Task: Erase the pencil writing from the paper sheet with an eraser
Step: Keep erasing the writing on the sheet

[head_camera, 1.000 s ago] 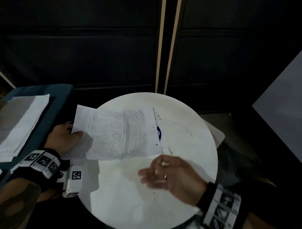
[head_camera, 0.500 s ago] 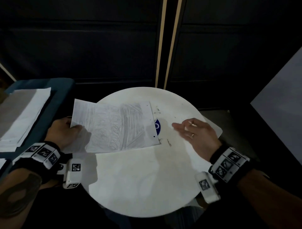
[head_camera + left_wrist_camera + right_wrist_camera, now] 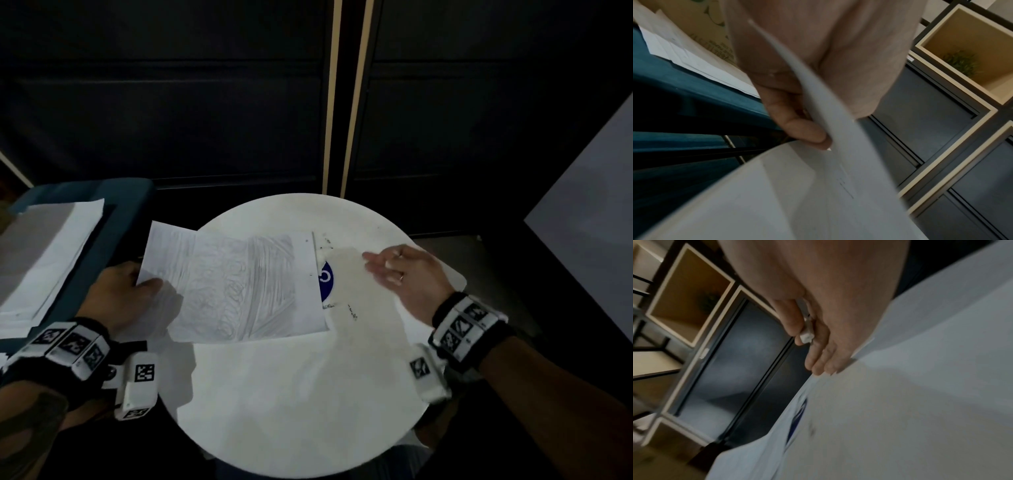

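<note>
While the pencil-scribbled paper sheet is being pinched at its left edge by the left hand, with the thumb on top and the fingers curled beneath, its right part is being laid over the round white table and its left part is being kept raised past the table's rim. It is probably being held this way so that it can be settled flat and anchored before any rubbing is started. Grey loops and dense hatching are being shown across most of the sheet, so the erasing is judged not yet begun on what is visible.

A small white eraser is being gripped between the thumb and the forefinger of the right hand, as the right wrist view shows, while the other fingers are being held out nearly straight above the table, just right of the sheet's right edge. The eraser is likely being kept at the fingertips so that one end is free to be pressed to the paper. Whether those fingers are touching the table cannot be told.

A blue round sticker is being partly covered by the sheet's edge, and dark crumbs are lying near it. More paper sheets are being kept on a teal seat to the left, well clear of the working surface.
</note>
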Motion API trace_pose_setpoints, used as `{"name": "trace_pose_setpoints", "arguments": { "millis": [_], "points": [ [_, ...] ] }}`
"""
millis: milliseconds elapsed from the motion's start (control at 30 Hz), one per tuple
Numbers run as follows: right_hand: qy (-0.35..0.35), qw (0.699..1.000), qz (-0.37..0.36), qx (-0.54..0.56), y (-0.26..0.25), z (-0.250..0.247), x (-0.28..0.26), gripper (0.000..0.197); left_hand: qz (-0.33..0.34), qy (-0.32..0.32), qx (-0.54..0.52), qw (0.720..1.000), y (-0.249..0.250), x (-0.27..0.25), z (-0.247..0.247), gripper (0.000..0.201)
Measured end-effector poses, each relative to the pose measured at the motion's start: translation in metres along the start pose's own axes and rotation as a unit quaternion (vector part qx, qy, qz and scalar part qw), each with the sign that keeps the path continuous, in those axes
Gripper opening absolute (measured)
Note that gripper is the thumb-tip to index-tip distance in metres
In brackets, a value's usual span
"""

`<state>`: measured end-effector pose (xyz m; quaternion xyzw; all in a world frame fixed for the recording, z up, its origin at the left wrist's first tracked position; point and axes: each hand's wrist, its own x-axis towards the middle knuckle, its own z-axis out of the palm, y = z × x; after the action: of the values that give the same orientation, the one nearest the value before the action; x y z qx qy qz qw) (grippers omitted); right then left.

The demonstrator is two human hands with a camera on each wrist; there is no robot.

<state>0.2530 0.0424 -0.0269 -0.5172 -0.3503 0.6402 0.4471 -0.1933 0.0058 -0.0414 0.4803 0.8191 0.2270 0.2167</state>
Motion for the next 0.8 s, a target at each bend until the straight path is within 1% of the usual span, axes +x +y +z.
{"name": "trace_pose_setpoints", "arguments": {
  "millis": [67, 100, 133, 167, 233, 267, 300, 367, 433, 467, 500, 533, 567, 600, 633, 667, 700, 733, 767, 800],
  "points": [
    [-0.069, 0.997, 0.043, -0.006, 0.015, 0.013, -0.011, 0.018, 0.007, 0.001, -0.001, 1.000, 0.005, -0.002, -0.001, 0.006],
    [-0.080, 0.995, 0.050, -0.014, 0.019, 0.017, -0.013, 0.015, 0.017, -0.001, 0.000, 1.000, 0.009, -0.003, -0.001, 0.006],
    [-0.071, 0.996, 0.047, -0.012, 0.021, 0.019, -0.009, 0.016, 0.026, -0.007, 0.005, 1.000, 0.012, -0.005, 0.000, 0.006],
    [-0.044, 0.998, 0.035, 0.006, 0.019, 0.018, -0.003, 0.019, 0.033, -0.014, 0.012, 0.999, 0.014, -0.006, 0.002, 0.009],
    [0.016, 0.999, 0.001, 0.029, 0.008, 0.008, 0.010, 0.026, 0.036, -0.023, 0.033, 0.999, 0.017, -0.008, 0.006, 0.023],
    [0.034, 0.999, -0.011, 0.020, 0.002, 0.004, 0.013, 0.025, 0.033, -0.025, 0.038, 0.998, 0.019, -0.011, 0.007, 0.030],
    [0.036, 0.999, -0.017, 0.011, -0.003, 0.001, 0.010, 0.024, 0.034, -0.025, 0.039, 0.998, 0.023, -0.015, 0.008, 0.034],
    [-0.003, 1.000, -0.013, -0.007, -0.007, 0.005, -0.005, 0.022, 0.036, -0.022, 0.046, 0.998, 0.030, -0.020, 0.011, 0.038],
    [-0.069, 0.997, 0.006, -0.043, -0.002, 0.020, -0.031, 0.021, 0.022, -0.018, 0.070, 0.997, 0.036, -0.028, 0.013, 0.048],
    [-0.103, 0.992, 0.011, -0.074, 0.003, 0.028, -0.041, 0.018, 0.031, -0.002, 0.096, 0.995, 0.036, -0.032, 0.014, 0.056],
    [-0.131, 0.983, 0.012, -0.124, 0.010, 0.035, -0.048, 0.015, 0.053, 0.021, 0.134, 0.989, 0.037, -0.038, 0.014, 0.063],
    [-0.152, 0.969, 0.001, -0.194, 0.018, 0.039, -0.053, 0.013, 0.095, 0.046, 0.172, 0.980, 0.040, -0.045, 0.014, 0.067],
    [-0.165, 0.949, -0.018, -0.269, 0.024, 0.042, -0.054, 0.013, 0.156, 0.071, 0.196, 0.966, 0.047, -0.054, 0.016, 0.065],
    [-0.174, 0.928, -0.036, -0.328, 0.029, 0.044, -0.051, 0.013, 0.232, 0.075, 0.199, 0.949, 0.055, -0.061, 0.022, 0.059],
    [-0.175, 0.911, -0.047, -0.370, 0.033, 0.043, -0.047, 0.012, 0.313, 0.049, 0.202, 0.927, 0.063, -0.068, 0.031, 0.054],
    [-0.169, 0.902, -0.052, -0.394, 0.035, 0.041, -0.043, 0.011, 0.391, -0.007, 0.210, 0.896, 0.070, -0.073, 0.044, 0.055],
    [-0.159, 0.895, -0.060, -0.412, 0.035, 0.039, -0.040, 0.010, 0.438, -0.090, 0.236, 0.863, 0.077, -0.077, 0.057, 0.061],
    [-0.146, 0.889, -0.072, -0.429, 0.035, 0.036, -0.036, 0.009, 0.448, -0.159, 0.273, 0.836, 0.080, -0.081, 0.069, 0.068],
    [-0.133, 0.879, -0.088, -0.450, 0.034, 0.032, -0.034, 0.009, 0.434, -0.199, 0.296, 0.827, 0.082, -0.085, 0.077, 0.074],
    [-0.125, 0.869, -0.103, -0.468, 0.032, 0.029, -0.035, 0.011, 0.403, -0.224, 0.300, 0.835, 0.084, -0.089, 0.082, 0.078]
  ]
}}
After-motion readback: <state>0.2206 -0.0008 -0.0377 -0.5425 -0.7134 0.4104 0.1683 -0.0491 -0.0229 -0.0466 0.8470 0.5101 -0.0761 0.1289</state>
